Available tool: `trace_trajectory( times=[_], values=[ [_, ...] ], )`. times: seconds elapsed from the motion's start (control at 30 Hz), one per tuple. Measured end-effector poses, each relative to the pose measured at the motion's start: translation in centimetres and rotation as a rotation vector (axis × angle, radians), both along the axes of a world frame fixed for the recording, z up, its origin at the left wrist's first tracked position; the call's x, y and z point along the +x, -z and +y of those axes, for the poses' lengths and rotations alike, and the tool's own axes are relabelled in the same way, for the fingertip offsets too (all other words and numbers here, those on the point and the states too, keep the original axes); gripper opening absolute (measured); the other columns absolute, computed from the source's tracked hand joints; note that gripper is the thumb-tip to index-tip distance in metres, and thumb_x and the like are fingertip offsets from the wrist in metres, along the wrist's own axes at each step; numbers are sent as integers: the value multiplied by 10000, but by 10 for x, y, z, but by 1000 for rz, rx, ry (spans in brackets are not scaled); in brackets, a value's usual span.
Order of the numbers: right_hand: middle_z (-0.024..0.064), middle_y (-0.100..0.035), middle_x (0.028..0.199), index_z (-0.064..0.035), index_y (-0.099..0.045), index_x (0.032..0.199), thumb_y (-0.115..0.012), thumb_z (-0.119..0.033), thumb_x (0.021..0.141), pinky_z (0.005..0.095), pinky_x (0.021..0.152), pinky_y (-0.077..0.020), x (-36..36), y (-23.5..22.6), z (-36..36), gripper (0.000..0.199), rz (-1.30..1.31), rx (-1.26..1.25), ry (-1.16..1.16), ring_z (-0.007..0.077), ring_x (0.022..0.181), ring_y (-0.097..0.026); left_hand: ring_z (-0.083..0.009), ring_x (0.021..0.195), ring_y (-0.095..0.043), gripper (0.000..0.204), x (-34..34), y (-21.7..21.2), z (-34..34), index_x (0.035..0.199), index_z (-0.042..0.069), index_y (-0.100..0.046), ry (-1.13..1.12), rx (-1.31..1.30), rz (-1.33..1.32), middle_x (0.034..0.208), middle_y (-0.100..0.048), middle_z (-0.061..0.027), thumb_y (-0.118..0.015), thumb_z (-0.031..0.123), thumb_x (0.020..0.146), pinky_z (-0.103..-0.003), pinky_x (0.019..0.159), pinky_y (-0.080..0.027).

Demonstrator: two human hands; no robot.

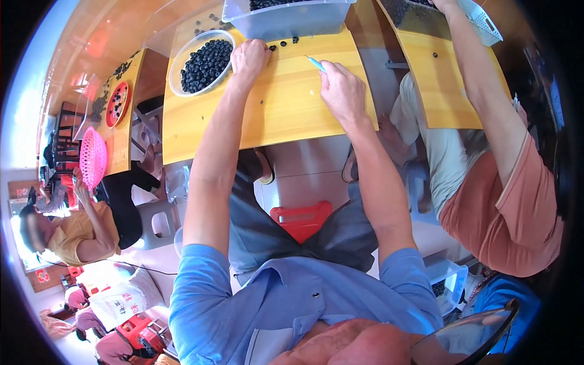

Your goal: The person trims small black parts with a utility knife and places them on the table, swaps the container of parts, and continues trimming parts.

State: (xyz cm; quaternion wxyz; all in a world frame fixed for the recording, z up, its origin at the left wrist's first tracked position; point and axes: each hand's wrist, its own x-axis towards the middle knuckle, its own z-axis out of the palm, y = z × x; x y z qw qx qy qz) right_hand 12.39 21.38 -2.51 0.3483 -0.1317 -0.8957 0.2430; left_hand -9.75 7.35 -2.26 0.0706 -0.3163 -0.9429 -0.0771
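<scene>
My right hand (342,91) is closed round a slim light-blue tool (316,63) with a thin tip, held above the yellow wooden table (292,109). My left hand (250,58) has its fingers curled together at the right rim of a clear round tub (177,85). What those fingers hold, if anything, I cannot make out. The tub holds many small, dark, round berry-like pieces (208,64). Several loose dark pieces (283,44) lie just right of my left hand.
A large clear plastic bin (286,21) with dark pieces stands at the table's far edge. At right, a co-worker's arm (486,85) reaches over another table beside a white basket (480,23). Left, another person sits near a pink basket (93,158) and a red plate (118,104).
</scene>
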Motion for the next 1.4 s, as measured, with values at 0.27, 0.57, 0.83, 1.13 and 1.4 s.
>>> trace_trajectory(
  times=[0.27, 0.57, 0.83, 1.13, 1.4],
  values=[
    [135, -722, 936, -71, -703, 1106, -668, -138, 943, 493, 704, -564, 4, 1, 3, 179, -20, -19, 40, 376, 810, -713, -369, 1016, -730, 292, 16, 2, 22, 1100, 106, -788, 8, 169, -5, 1102, -759, -180, -680, 218, 854, -456, 919, -572],
    [152, -728, 944, -49, -700, 1087, -668, -134, 946, 503, 717, -558, 4, 1, 0, 168, -16, -58, 23, 389, 838, -712, -369, 918, -745, 293, 19, -7, 18, 1061, 59, -754, -38, 263, -80, 988, -768, -195, -715, 261, 852, -438, 845, -597],
    [39, -720, 848, 39, -716, 1169, -641, -97, 992, 233, 546, -468, -11, -8, -13, 235, -46, -1055, -328, 72, 654, -618, -132, 903, -715, 208, 105, -3, -32, 1097, -18, -720, 189, 1127, -920, 996, -772, -77, -758, 65, 910, -260, 841, -550],
    [27, -674, 787, 19, -737, 1143, -663, -75, 979, 234, 541, -456, -31, -8, -43, 203, -73, -1105, -392, 84, 652, -611, -76, 846, -674, 204, 99, 9, -55, 1111, -12, -735, 221, 1111, -849, 921, -742, -27, -764, 44, 916, -258, 779, -554],
    [16, -700, 792, 19, -749, 1099, -693, -45, 946, 222, 543, -458, -37, -12, -59, 175, -24, -980, -342, 58, 631, -611, -60, 776, -672, 259, 101, -18, -72, 1133, -1, -731, 144, 874, -740, 874, -753, -26, -789, 131, 917, -233, 721, -556]
  ],
)
